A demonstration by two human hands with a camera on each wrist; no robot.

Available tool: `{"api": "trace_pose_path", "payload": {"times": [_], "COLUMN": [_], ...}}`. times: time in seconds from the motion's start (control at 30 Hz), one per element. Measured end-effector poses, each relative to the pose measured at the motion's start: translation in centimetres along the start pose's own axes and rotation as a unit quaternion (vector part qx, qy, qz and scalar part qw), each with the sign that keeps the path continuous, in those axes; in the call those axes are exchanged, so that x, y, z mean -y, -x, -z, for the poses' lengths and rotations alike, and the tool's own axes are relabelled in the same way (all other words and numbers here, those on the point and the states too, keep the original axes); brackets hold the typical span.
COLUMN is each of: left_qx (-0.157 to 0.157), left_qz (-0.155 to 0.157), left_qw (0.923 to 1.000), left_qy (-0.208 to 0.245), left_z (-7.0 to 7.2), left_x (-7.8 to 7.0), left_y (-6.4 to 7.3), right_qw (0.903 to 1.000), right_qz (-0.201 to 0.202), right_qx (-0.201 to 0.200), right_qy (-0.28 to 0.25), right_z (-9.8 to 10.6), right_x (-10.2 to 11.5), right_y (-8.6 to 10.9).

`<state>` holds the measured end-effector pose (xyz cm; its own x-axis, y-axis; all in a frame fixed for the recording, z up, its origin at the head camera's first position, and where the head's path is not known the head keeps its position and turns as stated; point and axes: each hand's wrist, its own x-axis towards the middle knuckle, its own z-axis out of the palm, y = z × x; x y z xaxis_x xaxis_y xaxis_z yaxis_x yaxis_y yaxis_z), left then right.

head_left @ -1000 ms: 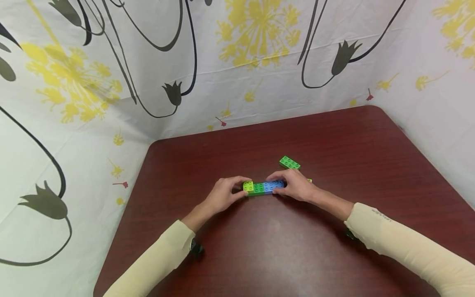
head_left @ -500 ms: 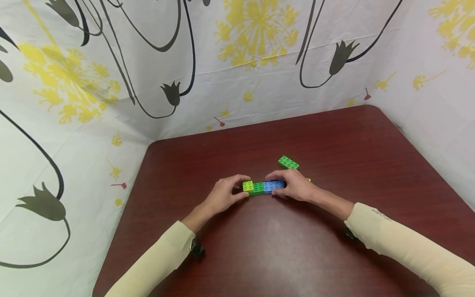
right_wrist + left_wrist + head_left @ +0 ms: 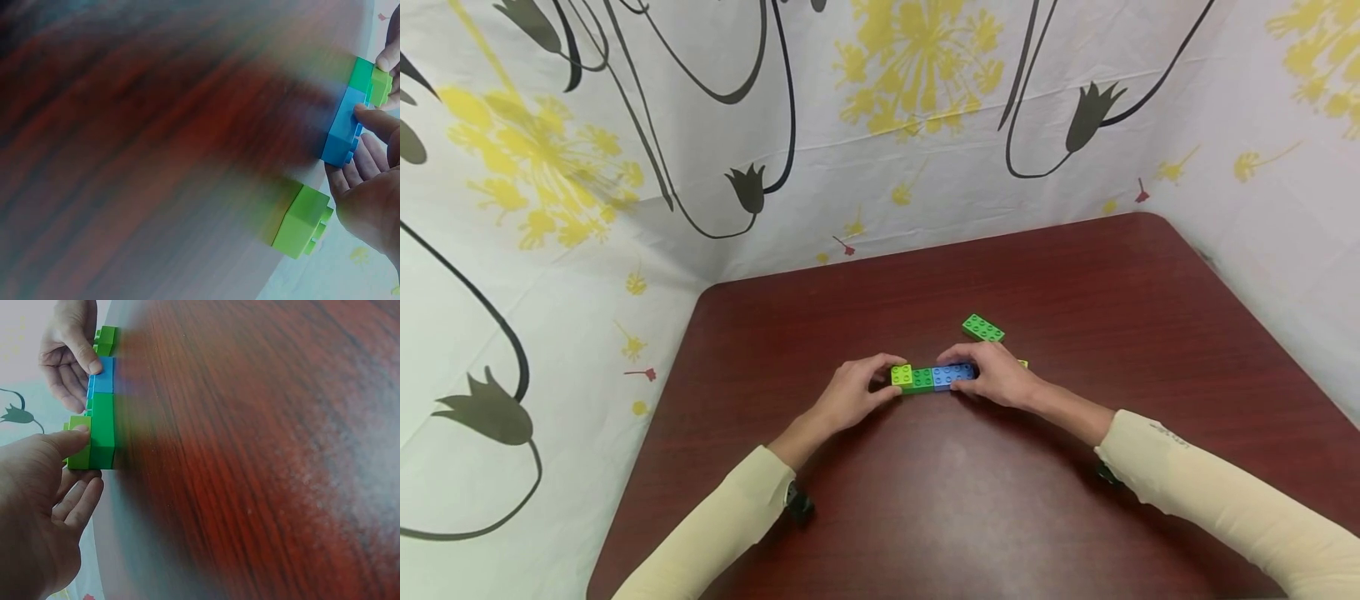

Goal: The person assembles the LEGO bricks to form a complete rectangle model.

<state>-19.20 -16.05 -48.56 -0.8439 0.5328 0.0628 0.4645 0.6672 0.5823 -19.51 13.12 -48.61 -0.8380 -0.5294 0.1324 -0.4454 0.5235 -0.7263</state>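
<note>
A small lime-green toy building brick (image 3: 902, 376) sits on top of the left end of a longer green brick (image 3: 922, 381). My left hand (image 3: 851, 393) pinches the lime brick between thumb and fingers, the thumb lying on its side in the left wrist view. End to end against the green brick lies a blue brick (image 3: 947, 377) on the table, its studs up. My right hand (image 3: 1000, 375) grips the blue brick from the right, thumb (image 3: 375, 122) on the near side. The right hand covers part of the blue brick's far end in the head view.
A loose green brick (image 3: 983, 327) lies beyond the right hand. One more lime-green brick (image 3: 303, 222) rests to the right of that hand, mostly hidden in the head view. The dark red table (image 3: 880, 517) meets a patterned cloth (image 3: 820, 192) along its back.
</note>
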Motion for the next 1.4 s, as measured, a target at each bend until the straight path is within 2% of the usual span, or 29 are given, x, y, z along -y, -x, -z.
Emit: {"api": "trace_pose_path", "payload": {"times": [0.37, 0.67, 1.13, 1.4], "left_qx": [0.0, -0.003, -0.007, -0.008], "left_qz": [-0.003, 0.003, 0.01, 0.014], "left_qw": [0.9999, 0.9999, 0.9999, 0.9999], "left_qy": [0.012, 0.009, 0.005, 0.005], "left_z": [-0.1, 0.2, 0.2, 0.2], "left_x": [0.2, -0.1, -0.1, -0.1], "left_y": [0.0, 0.1, 0.3, 0.3], "right_qw": [1.0, 0.9992, 0.9952, 0.9927], "right_qz": [-0.003, 0.009, -0.039, -0.066], "right_qx": [0.004, -0.019, -0.09, -0.096], "right_qy": [-0.008, -0.035, -0.008, -0.031], "right_z": [0.0, 0.8, 3.3, 4.4], "right_x": [0.2, 0.0, -0.6, -1.7], "right_y": [-0.1, 0.0, 0.5, 0.9]}}
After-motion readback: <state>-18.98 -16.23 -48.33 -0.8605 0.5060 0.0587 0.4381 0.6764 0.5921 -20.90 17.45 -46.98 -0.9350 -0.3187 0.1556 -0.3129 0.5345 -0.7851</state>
